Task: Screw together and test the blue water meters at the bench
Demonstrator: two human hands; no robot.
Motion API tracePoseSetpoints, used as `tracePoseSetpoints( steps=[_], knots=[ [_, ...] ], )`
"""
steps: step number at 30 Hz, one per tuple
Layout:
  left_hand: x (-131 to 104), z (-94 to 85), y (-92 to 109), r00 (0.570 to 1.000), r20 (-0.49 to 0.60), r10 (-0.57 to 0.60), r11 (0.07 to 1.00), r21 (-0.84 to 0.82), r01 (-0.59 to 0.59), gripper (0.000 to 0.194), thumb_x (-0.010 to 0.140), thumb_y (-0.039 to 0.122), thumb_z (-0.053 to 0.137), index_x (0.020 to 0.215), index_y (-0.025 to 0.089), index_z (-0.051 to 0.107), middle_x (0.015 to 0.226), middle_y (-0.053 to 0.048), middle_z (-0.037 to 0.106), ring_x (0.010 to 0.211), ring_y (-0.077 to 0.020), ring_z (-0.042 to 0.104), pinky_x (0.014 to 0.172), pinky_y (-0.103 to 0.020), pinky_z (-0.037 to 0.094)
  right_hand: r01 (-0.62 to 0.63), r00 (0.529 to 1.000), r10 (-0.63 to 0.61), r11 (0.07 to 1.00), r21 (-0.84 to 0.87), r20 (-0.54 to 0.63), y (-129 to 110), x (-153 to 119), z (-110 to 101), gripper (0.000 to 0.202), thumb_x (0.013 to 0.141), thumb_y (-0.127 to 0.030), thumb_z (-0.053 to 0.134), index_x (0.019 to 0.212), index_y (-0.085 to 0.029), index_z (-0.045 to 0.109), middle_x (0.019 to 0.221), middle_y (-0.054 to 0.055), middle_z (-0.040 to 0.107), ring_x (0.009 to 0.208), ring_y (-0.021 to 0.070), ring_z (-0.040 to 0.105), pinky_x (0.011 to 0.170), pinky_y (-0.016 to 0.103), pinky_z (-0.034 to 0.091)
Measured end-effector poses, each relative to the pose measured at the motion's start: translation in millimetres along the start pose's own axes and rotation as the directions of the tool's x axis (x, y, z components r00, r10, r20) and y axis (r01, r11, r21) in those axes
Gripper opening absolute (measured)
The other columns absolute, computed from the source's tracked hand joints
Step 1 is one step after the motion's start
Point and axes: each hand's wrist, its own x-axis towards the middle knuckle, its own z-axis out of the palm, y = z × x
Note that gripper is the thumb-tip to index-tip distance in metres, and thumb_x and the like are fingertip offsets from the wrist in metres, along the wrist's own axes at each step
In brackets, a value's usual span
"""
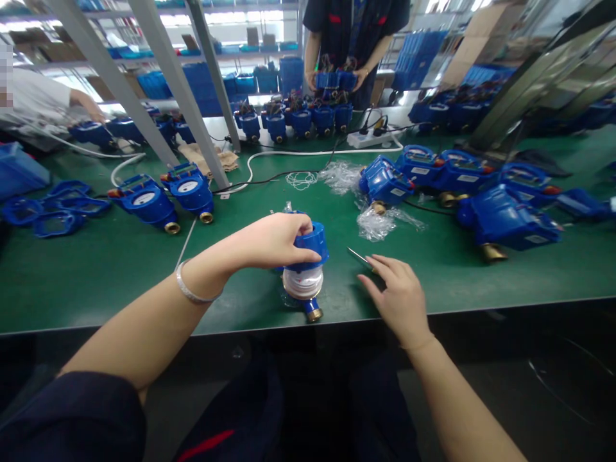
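Note:
My left hand (pixel 282 240) is closed on the blue plastic housing (pixel 317 242) of a water meter, its fingers hooked over the rim. Below that housing the white round meter body (pixel 303 282) shows. A brass threaded pipe end (pixel 314 312) points towards me near the table edge. To the right, my right hand (pixel 397 292) lies low over the table, with its fingers around a thin screwdriver (pixel 357 255). The metal shaft points away to the left; the fingers mostly hide the handle.
Two blue meters (pixel 149 200) and several blue frames (pixel 60 221) lie left. More blue meters (pixel 510 218) and crumpled clear plastic bags (pixel 375 221) are at right. A white cable (pixel 289 153), a power strip (pixel 370 138) and metal posts stand behind. Across the table, a person (pixel 356 38) holds meters.

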Motion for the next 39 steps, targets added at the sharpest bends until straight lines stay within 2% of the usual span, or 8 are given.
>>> tracePoseSetpoints(
  steps=[3,8,11,14,20,24,30,39],
  knots=[
    [-3,3.1,0,0.998,-0.057,-0.028,0.991,-0.129,0.021,0.034,0.076,0.045,0.071,0.091,0.017,0.061,0.094,-0.006,0.071,0.085,-0.0222,0.065,0.072,-0.031,0.045,-0.003,1.0,-0.001,0.93,0.368,0.013,-48,13,1,0.028,0.089,-0.038,0.072,0.111,-0.02,0.071,0.113,0.011,0.07,0.109,0.0255,0.062,0.098,0.047,0.05],
    [-7,8.8,-6,0.992,-0.111,-0.057,0.965,-0.262,0.026,0.034,0.073,0.043,0.073,0.091,0.016,0.063,0.093,-0.007,0.071,0.086,-0.0232,0.065,0.075,-0.033,0.048,-0.157,0.987,0.153,0.832,0.533,0.051,-101,25,13,0.028,0.074,-0.036,0.084,0.096,-0.021,0.077,0.119,0.012,0.065,0.116,0.0285,0.058,0.101,0.048,0.048],
    [-8,12.2,-11,0.991,-0.127,-0.044,0.944,-0.33,0.0,0.033,0.074,0.043,0.072,0.089,0.016,0.063,0.088,-0.005,0.07,0.083,-0.0217,0.064,0.074,-0.033,0.049,-0.273,0.961,0.24,0.725,0.632,0.14,-105,31,20,0.006,0.079,-0.029,0.077,0.081,-0.023,0.078,0.113,0.008,0.068,0.11,0.0248,0.062,0.098,0.042,0.048],
    [-8,16.2,-15,0.991,-0.133,-0.017,0.905,-0.423,-0.041,0.033,0.074,0.043,0.073,0.09,0.016,0.062,0.085,-0.003,0.068,0.081,-0.0197,0.063,0.072,-0.031,0.048,-0.365,0.93,0.283,0.64,0.676,0.234,-102,39,22,0.009,0.08,-0.024,0.072,0.072,-0.022,0.076,0.1,0.005,0.07,0.094,0.0202,0.067,0.087,0.034,0.05],
    [-11,22.9,-21,0.99,-0.133,-0.056,0.8,-0.599,-0.035,0.033,0.072,0.04,0.075,0.089,0.016,0.061,0.082,-0.001,0.066,0.077,-0.0166,0.061,0.071,-0.028,0.047,-0.451,0.89,0.372,0.64,0.622,0.263,-93,53,29,0.013,0.078,-0.021,0.066,0.069,-0.02,0.075,0.077,0.002,0.072,0.075,0.0181,0.065,0.071,0.028,0.046],
    [-15,25.5,-26,0.987,-0.146,-0.064,0.749,-0.661,-0.049,0.035,0.071,0.04,0.079,0.087,0.016,0.059,0.079,0.0,0.064,0.074,-0.0147,0.059,0.069,-0.026,0.046,-0.546,0.837,0.41,0.583,0.601,0.362,-87,61,37,0.016,0.078,-0.029,0.068,0.068,-0.019,0.074,0.065,0.001,0.07,0.065,0.0173,0.061,0.061,0.026,0.044],
    [-21,29.3,-33,0.986,-0.148,-0.076,0.722,-0.691,-0.048,0.037,0.072,0.04,0.081,0.088,0.017,0.058,0.081,0.0,0.064,0.077,-0.0141,0.06,0.072,-0.026,0.047,-0.701,0.672,0.442,0.124,0.702,0.593,-88,72,51,0.011,0.076,-0.022,0.07,0.068,-0.018,0.064,0.056,-0.003,0.065,0.051,0.0117,0.058,0.049,0.021,0.046],
    [-33,32.8,-49,0.974,-0.173,-0.147,0.73,-0.683,-0.011,0.041,0.071,0.046,0.082,0.089,0.018,0.059,0.081,-0.001,0.064,0.076,-0.0159,0.059,0.07,-0.026,0.048,-0.76,0.562,0.253,-0.218,0.612,0.788,-81,76,52,0.009,0.088,-0.014,0.064,0.079,-0.014,0.066,0.076,0.006,0.075,0.069,0.0121,0.072,0.064,0.021,0.063]
  ],
)
